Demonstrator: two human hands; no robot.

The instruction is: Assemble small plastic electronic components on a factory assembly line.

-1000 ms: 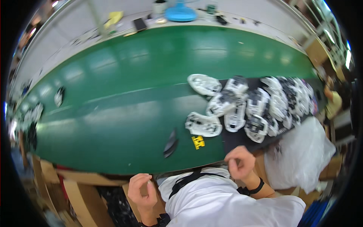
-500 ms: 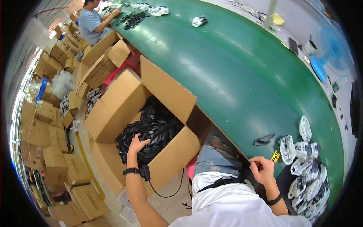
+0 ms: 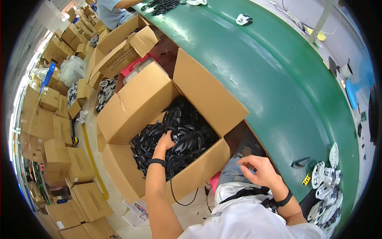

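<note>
My left hand [image 3: 165,141] reaches down into an open cardboard box [image 3: 135,103]. Its fingers touch a heap of thin, curved black plastic pieces [image 3: 187,127]. The fingertips are lost among the dark pieces, so whether they grip one does not show. Over my lap, near the table's edge, hovers my right hand [image 3: 258,170]. Its fingers are loosely bent with the thumb apart, and nothing shows between them. One black curved piece [image 3: 301,163] lies on the green table [image 3: 274,107] beyond it, near a small yellow piece [image 3: 306,179].
White and black molded shells [image 3: 328,191] are piled at the table's right. Another shell [image 3: 244,19] sits farther off. A blue fan [image 3: 352,93] stands at the right edge. Cartons [image 3: 55,159] are stacked at left. A co-worker [image 3: 113,12] sits at the far left end.
My left hand has moved from above the near side of the heap deeper into it. My right hand has lifted off the table edge and its fingers have loosened. The whole view has shifted.
</note>
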